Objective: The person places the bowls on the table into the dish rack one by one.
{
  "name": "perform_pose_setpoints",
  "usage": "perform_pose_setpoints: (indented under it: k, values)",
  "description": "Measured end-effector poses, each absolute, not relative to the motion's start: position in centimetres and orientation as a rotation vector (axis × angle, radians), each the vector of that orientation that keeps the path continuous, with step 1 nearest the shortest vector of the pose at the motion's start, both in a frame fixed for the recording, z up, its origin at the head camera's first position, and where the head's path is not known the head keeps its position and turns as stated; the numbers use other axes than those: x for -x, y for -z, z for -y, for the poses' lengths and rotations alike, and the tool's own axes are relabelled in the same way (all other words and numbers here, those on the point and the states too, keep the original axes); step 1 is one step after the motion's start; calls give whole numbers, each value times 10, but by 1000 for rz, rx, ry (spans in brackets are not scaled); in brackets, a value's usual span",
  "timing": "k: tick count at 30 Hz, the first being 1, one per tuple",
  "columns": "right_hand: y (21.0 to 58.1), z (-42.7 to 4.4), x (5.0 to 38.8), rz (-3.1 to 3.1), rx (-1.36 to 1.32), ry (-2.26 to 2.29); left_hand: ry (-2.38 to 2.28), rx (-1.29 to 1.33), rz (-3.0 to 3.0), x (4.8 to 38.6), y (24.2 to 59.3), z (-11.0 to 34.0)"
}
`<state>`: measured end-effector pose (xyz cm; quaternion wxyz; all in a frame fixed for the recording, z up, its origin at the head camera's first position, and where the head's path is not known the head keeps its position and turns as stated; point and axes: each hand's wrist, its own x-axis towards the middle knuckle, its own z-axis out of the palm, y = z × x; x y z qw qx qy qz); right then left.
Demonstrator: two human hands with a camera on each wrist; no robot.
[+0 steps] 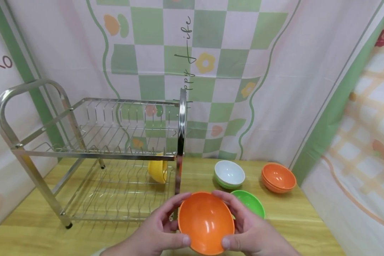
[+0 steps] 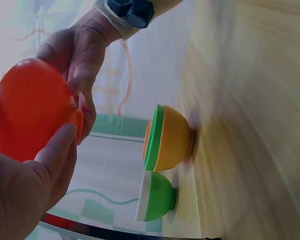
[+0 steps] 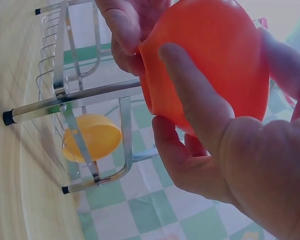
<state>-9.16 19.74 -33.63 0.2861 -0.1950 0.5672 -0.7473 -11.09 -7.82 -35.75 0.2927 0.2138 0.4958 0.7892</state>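
Both hands hold an orange bowl (image 1: 206,222) above the front of the table, its inside facing up toward the head camera. My left hand (image 1: 160,227) grips its left side, thumb at the near rim and fingers round the outside. On the right side my right hand (image 1: 251,225) grips it the same way. In the right wrist view, fingers of the right hand (image 3: 250,145) lie against the bowl's outside near its foot ring. Just beyond the right hand is a green bowl (image 1: 251,202), partly hidden by that hand.
At left stands a two-tier metal dish rack (image 1: 99,155); a yellow bowl (image 1: 158,171) leans on edge in its lower tier. A white-lined green bowl (image 1: 229,174) and stacked orange bowls (image 1: 278,177) sit at the table's back right. A patterned curtain (image 1: 230,32) hangs behind.
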Motion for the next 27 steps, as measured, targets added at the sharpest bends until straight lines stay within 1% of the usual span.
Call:
perform_pose_setpoints:
  k: [8,16,21,27]
  values:
    - [336,-193,91,-1550,569,1960,-2087,-579,-1343,111,360,84]
    - [336,-190,94,-1605,542,1919,-2067,-598,-1365,111,361,93]
    - [337,-193,97,-1765,525,1918,-1944,-559,-1483,109,358,109]
    - [336,-186,99,-2081,494,1854,-1722,-446,-1697,109,353,126]
